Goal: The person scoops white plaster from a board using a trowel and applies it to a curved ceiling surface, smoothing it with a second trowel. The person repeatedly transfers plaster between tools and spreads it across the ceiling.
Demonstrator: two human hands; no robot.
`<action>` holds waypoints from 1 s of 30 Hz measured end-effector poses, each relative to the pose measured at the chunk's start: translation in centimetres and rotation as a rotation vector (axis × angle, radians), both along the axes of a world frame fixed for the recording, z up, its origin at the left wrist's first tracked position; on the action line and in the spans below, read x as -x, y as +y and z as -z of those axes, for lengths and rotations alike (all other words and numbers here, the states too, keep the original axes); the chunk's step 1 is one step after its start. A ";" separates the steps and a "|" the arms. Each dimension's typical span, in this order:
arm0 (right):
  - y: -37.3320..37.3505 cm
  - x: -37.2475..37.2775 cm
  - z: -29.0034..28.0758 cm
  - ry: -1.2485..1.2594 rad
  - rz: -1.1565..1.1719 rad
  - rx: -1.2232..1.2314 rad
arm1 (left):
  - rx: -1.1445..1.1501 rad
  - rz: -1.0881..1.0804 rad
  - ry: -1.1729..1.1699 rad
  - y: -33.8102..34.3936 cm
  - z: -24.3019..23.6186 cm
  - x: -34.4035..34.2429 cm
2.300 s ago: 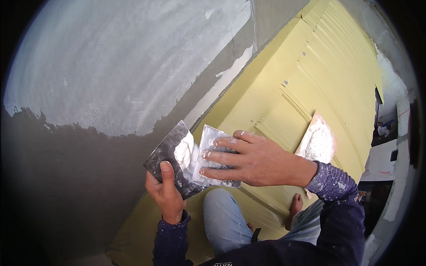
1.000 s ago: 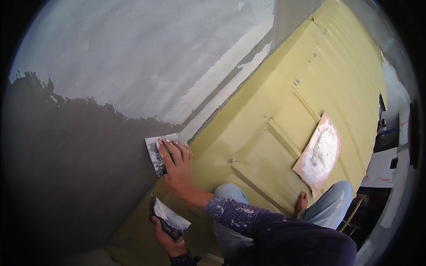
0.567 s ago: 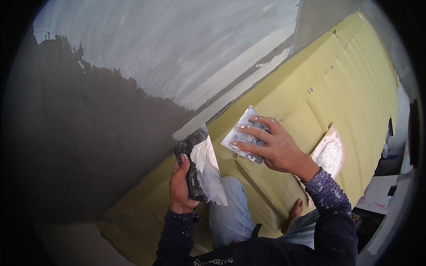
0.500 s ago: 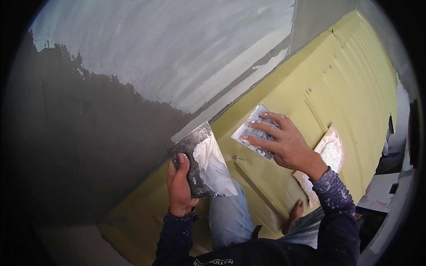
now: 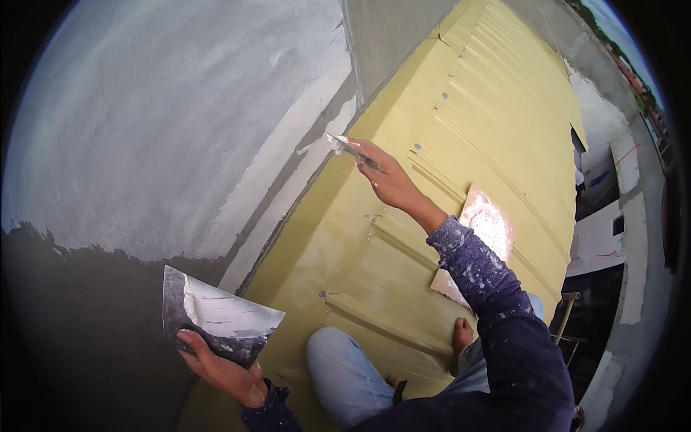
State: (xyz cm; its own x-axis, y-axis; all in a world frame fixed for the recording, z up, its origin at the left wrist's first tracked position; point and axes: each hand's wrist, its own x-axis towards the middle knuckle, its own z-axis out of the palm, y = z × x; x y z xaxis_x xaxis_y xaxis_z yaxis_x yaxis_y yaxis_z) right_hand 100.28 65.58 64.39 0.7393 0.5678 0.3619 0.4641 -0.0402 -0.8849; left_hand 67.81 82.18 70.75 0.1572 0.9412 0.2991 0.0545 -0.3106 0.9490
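In my left hand (image 5: 223,371) is a square metal plate (image 5: 216,313), its face partly coated with white plaster in a thick ridge. The thumb presses on its dark lower part. Up ahead, my right hand (image 5: 389,176) grips a flat putty knife (image 5: 360,154), seen nearly edge-on. White plaster (image 5: 336,144) clings to its tip, close to the lower strip of the wall; whether it touches cannot be told. Pale plaster covers the upper part of the wall (image 5: 165,129), and a dark bare band (image 5: 288,162) runs along near its bottom.
A yellow ribbed metal roof (image 5: 403,288) slopes beneath me, with my bare foot (image 5: 462,335) on it. On the roof, right of my right forearm, lies a plaster-covered board (image 5: 486,223). Beyond the roof's right edge is a drop with a pole (image 5: 565,317).
My right hand has reached forward to the wall with the putty knife, now carrying plaster. My left hand has moved left and down with the plate. The view has swung right.
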 end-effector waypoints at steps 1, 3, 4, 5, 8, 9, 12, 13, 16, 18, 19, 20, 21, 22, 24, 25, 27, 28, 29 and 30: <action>0.6 -3.1 0.7 -0.006 0.130 -0.012 | 0.212 -0.006 -0.068 -0.8 0.9 0.5; 1.8 -8.8 1.7 0.075 0.311 -0.063 | 0.259 0.038 -0.001 -2.2 2.5 1.2; 2.5 -11.1 2.1 0.188 0.392 -0.112 | 0.401 0.014 -0.018 -2.8 3.1 1.6; 3.2 -13.1 2.3 0.177 0.396 -0.151 | 0.481 0.035 -0.029 -3.2 3.6 2.2; 4.9 -16.4 2.8 0.236 0.434 -0.222 | 0.643 0.052 -0.048 -3.7 4.3 4.1; 5.4 -16.6 2.9 0.267 0.437 -0.215 | 0.682 0.047 -0.055 -3.7 4.6 4.7; 7.5 -14.4 3.0 0.233 0.446 -0.265 | 0.662 -0.013 0.132 -3.6 5.1 7.0; 8.3 -12.9 3.0 0.216 0.463 -0.288 | 0.684 -0.031 0.155 -3.4 5.4 7.5; 11.2 -6.0 3.5 0.162 0.486 -0.264 | 0.708 -0.068 0.185 -2.7 6.5 8.9; 13.5 -0.2 3.9 0.127 0.488 -0.282 | 0.660 -0.079 0.154 -2.2 7.5 9.4; 14.9 2.7 4.1 0.113 0.491 -0.272 | 0.725 -0.028 0.049 -1.9 8.0 9.6; 16.2 5.8 4.4 0.149 0.489 -0.267 | 0.783 0.018 -0.053 -1.5 8.4 10.0; 17.3 8.7 4.7 0.146 0.496 -0.244 | 0.835 0.061 -0.155 -1.2 8.7 10.5; 18.4 11.6 4.9 0.115 0.487 -0.248 | 0.816 0.015 -0.120 -1.0 9.0 11.0; 20.5 17.0 5.2 0.071 0.487 -0.255 | 0.764 -0.089 -0.033 -0.8 9.7 12.0; 21.5 19.6 5.3 0.131 0.471 -0.230 | 0.797 -0.096 -0.146 -0.6 10.2 12.4; 22.9 23.9 5.2 0.125 0.477 -0.211 | 0.800 -0.129 -0.173 -0.3 10.9 13.4; 23.5 26.0 4.9 0.117 0.442 -0.198 | 0.766 -0.060 -0.223 -0.3 11.1 13.9; 23.8 27.8 4.6 0.100 0.417 -0.190 | 0.794 -0.071 -0.208 0.0 11.3 14.4; 23.6 29.0 4.2 0.083 0.394 -0.181 | 0.785 -0.006 -0.224 0.4 11.3 14.9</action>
